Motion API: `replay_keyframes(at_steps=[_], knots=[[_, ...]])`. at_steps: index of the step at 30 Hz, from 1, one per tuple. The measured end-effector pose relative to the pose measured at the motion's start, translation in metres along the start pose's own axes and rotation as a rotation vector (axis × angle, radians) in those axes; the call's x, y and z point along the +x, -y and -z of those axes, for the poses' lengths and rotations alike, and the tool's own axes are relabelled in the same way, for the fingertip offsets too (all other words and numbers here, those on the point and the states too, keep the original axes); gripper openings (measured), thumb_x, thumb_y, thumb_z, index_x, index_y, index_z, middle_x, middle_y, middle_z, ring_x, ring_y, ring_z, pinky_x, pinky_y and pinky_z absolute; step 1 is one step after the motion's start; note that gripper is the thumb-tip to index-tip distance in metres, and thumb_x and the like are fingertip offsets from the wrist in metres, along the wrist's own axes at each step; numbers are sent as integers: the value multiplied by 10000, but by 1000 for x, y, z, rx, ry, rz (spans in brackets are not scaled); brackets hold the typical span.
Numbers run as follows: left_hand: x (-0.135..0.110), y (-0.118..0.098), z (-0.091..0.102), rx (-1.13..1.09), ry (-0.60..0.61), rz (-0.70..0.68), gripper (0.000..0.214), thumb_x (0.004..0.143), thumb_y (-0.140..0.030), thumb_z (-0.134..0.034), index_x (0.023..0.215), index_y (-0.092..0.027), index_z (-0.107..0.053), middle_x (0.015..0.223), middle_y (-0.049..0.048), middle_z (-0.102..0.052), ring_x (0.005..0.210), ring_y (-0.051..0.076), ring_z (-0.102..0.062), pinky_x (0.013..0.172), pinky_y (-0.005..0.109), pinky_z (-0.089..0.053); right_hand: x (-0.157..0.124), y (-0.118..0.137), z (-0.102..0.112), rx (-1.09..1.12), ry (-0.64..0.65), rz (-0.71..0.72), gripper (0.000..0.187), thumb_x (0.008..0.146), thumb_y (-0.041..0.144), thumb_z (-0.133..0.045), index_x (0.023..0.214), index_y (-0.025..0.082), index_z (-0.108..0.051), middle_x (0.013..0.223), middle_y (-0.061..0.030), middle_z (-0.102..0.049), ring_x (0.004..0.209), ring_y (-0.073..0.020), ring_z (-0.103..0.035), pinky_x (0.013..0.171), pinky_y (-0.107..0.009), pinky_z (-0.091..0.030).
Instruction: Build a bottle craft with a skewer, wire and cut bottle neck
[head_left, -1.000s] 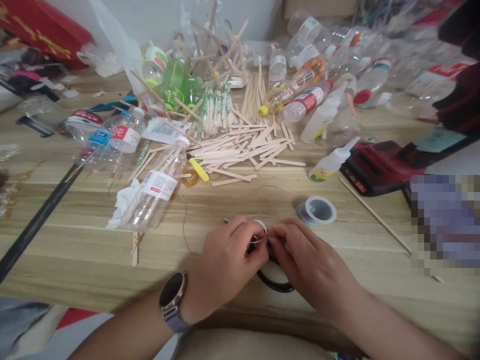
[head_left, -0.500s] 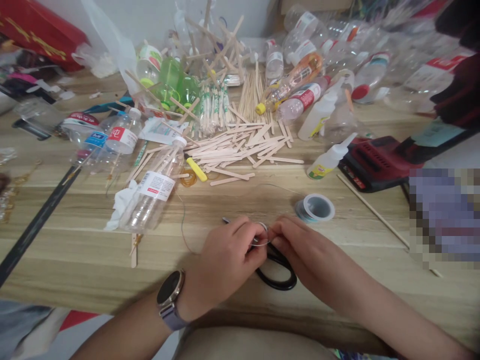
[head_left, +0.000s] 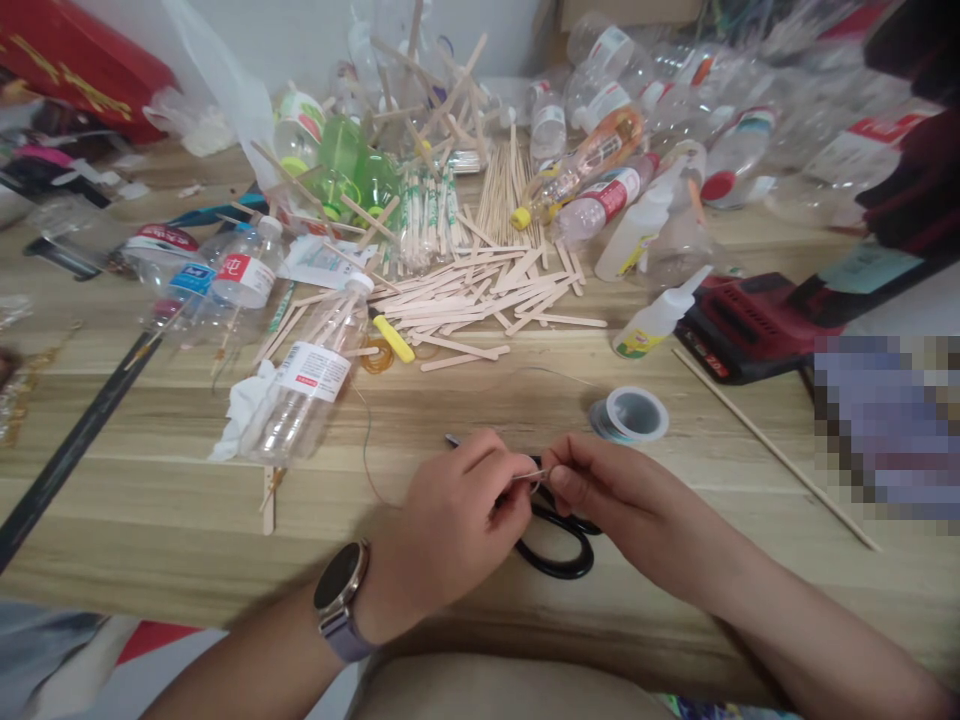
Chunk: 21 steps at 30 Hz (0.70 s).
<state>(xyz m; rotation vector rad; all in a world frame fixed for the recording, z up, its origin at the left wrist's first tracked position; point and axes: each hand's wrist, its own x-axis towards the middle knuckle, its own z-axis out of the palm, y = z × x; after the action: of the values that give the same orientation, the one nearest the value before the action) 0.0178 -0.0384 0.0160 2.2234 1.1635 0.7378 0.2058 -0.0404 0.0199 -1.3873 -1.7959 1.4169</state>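
A thin wire [head_left: 527, 476] runs between my two hands near the front of the table. My left hand [head_left: 454, 520], with a watch on its wrist, is closed, pinching the wire between thumb and forefinger. My right hand [head_left: 626, 505] pinches the wire's other part with its fingertips close by. Black-handled scissors [head_left: 556, 572] lie on the table beneath both hands, their blades mostly hidden. Behind my right hand stands a wire spool [head_left: 637, 415]. A loose strand [head_left: 367, 440] curves across the table to the left of my left hand.
An empty plastic bottle [head_left: 300, 405] lies at left beside a yellow-handled tool [head_left: 394, 340]. Wooden craft sticks [head_left: 480, 295] are heaped behind. Glue bottles [head_left: 652, 320] and a red-black power tool [head_left: 750, 325] stand at right, near a long thin stick [head_left: 780, 450].
My right hand has shifted slightly right, away from my left, and the wire between them looks straighter. My left hand has hardly moved.
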Motion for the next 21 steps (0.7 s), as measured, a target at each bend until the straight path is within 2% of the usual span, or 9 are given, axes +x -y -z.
replay_keyframes(at_steps=[6, 9, 13, 17, 21], knots=[[-1, -2, -1, 15, -19, -16, 80, 863, -189, -568, 877, -168, -645, 783, 26, -620, 701, 135, -604, 636, 247, -478, 1, 2, -1, -26, -66, 45, 237, 940, 303, -435, 734, 224, -522, 625, 17, -503, 560, -133, -453, 465, -227, -371], [0, -2, -1, 24, -21, -10, 107, 886, -180, -539, 826, -172, -628, 770, 22, -618, 692, 128, -599, 626, 238, -461, 2, 3, -4, -98, -105, 55, 247, 931, 286, -435, 701, 226, -502, 600, 23, -501, 541, -130, -450, 465, -232, -361], [0, -3, -1, 39, -8, 6, 113, 875, -154, -511, 797, -184, -588, 761, 13, -604, 681, 126, -583, 614, 241, -437, 1, 4, -8, -113, -88, 51, 234, 923, 260, -425, 703, 225, -497, 614, 14, -536, 558, -137, -473, 491, -245, -380], [2, -1, 2, -22, 20, 72, 114, 872, -137, -477, 791, -194, -533, 778, 4, -577, 688, 122, -551, 626, 242, -424, -1, 5, -7, -100, -131, 60, 211, 931, 269, -430, 741, 225, -511, 628, 16, -529, 559, -136, -463, 477, -244, -366], [4, 4, 5, -70, -56, 196, 124, 876, -126, -459, 781, -199, -491, 756, -9, -529, 696, 121, -518, 625, 238, -402, -4, 5, -3, -125, -197, 133, 201, 948, 240, -428, 766, 228, -513, 640, 19, -526, 560, -132, -465, 476, -242, -352]])
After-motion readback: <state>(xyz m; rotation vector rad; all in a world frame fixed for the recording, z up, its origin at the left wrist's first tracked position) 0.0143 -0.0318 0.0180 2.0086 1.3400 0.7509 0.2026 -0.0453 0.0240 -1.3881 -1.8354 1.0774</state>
